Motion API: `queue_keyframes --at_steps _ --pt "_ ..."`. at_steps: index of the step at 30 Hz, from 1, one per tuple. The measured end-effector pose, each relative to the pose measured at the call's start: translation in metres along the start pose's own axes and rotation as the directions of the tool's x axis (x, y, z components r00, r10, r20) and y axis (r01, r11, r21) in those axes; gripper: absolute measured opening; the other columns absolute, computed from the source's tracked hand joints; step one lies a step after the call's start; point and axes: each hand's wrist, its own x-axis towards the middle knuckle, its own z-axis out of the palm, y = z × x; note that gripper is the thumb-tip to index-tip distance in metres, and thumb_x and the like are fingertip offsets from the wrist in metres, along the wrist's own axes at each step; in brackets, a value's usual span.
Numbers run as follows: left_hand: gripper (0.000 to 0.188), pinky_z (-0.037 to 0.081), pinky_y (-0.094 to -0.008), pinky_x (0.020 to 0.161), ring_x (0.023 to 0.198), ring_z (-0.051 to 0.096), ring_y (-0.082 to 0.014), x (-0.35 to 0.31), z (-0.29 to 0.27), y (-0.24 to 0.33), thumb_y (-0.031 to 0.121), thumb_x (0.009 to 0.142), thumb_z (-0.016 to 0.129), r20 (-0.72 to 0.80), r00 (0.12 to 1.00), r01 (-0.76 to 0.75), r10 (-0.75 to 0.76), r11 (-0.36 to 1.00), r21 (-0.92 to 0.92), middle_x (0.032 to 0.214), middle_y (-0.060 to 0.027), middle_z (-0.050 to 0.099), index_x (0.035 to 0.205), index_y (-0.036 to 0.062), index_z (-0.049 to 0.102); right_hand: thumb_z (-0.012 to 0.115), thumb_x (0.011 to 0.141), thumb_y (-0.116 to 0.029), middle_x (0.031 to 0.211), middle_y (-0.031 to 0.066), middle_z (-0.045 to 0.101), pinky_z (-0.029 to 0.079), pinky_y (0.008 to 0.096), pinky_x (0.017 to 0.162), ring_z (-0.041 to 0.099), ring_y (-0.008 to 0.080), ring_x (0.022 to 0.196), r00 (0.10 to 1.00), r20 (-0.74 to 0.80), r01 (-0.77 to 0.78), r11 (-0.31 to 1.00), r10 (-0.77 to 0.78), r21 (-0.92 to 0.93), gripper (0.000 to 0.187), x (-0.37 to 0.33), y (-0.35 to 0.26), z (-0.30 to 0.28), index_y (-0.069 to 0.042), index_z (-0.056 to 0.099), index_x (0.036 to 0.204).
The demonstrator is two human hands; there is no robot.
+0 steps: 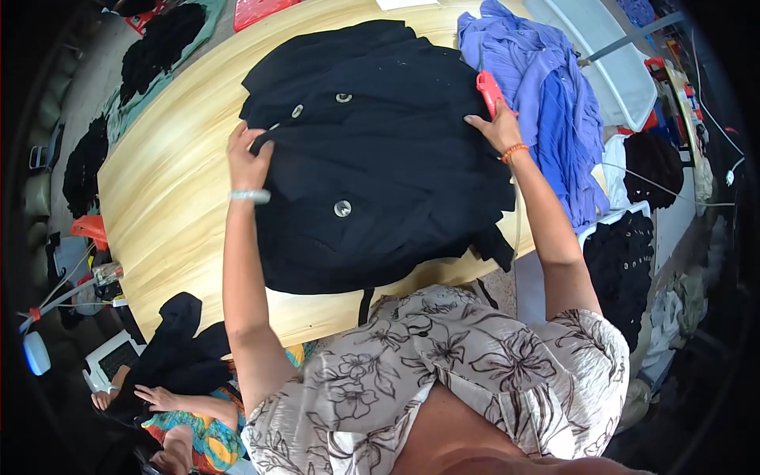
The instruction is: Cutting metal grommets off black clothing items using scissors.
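Observation:
Dark black garments (388, 158) lie spread across the wooden table in front of me. Several small, shiny round pieces (342, 209) show on the cloth. At the left edge of the black cloth, my left hand (248, 165) is closed with thumb and fingers pinching the fabric. My right hand (500, 131), at the right edge, is closed around a red handheld tool (488, 89); its exact kind is unclear. The thumb of that hand points over the black cloth. Just beyond it lies a heap of purple garments (546, 103).
The pale wood-grain table (174, 198) extends left. A white plastic bin (609, 71) stands behind the purple heap. More dark clothing (621, 253) lies at the right. At lower left, a co-worker's hands (158, 397) handle black fabric (178, 340). A thin cord (665, 188) crosses at right.

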Motion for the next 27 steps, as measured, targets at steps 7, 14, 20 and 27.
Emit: queue_keyframes --at_steps 7,14,20,27 --pt "0.017 0.05 -0.0247 0.075 0.079 0.06 -0.0107 0.015 0.059 -0.066 0.007 0.077 0.07 0.449 0.823 0.534 -0.349 0.746 -0.399 0.085 -0.0001 0.066 0.093 0.0025 0.069 0.075 0.084 -0.029 0.054 -0.0046 0.045 0.031 0.0264 0.04 0.041 0.0059 0.042 0.945 0.226 -0.321 0.801 0.236 0.506 0.034 0.0 0.008 0.032 -0.009 0.051 0.07" --pt "0.009 0.05 -0.0229 0.069 0.071 0.059 -0.0089 0.018 0.062 -0.057 0.004 0.08 0.07 0.479 0.736 0.668 -0.478 0.623 -0.406 0.08 0.0019 0.065 0.088 0.0069 0.068 0.074 0.085 -0.027 0.055 -0.0077 0.043 0.027 0.0244 0.04 0.037 0.0034 0.044 0.981 0.146 -0.195 0.703 0.129 0.684 0.03 -0.042 0.012 -0.025 -0.012 0.052 0.07" --pt "0.018 0.05 -0.0253 0.073 0.076 0.062 -0.0111 0.022 0.065 -0.037 0.011 0.076 0.073 0.418 0.756 0.631 -0.504 0.731 -0.259 0.083 -0.0005 0.068 0.093 0.0056 0.071 0.074 0.087 -0.025 0.06 -0.0089 0.044 0.03 0.021 0.044 0.041 0.0019 0.049 0.998 0.054 -0.02 0.626 -0.036 0.78 0.024 -0.082 -0.01 -0.092 -0.011 0.056 0.077" --pt "0.036 0.023 -0.0467 0.114 0.135 0.031 -0.0452 0.01 0.064 0.026 0.025 0.066 0.073 0.22 0.968 -0.167 0.122 0.967 0.195 0.146 -0.0149 0.044 0.099 0.0115 0.07 0.058 0.092 -0.004 0.066 -0.0019 0.049 0.031 0.0222 0.047 0.042 0.0056 0.05 0.937 -0.159 0.302 0.492 -0.311 0.817 0.006 -0.143 0.025 -0.19 -0.006 0.055 0.088"
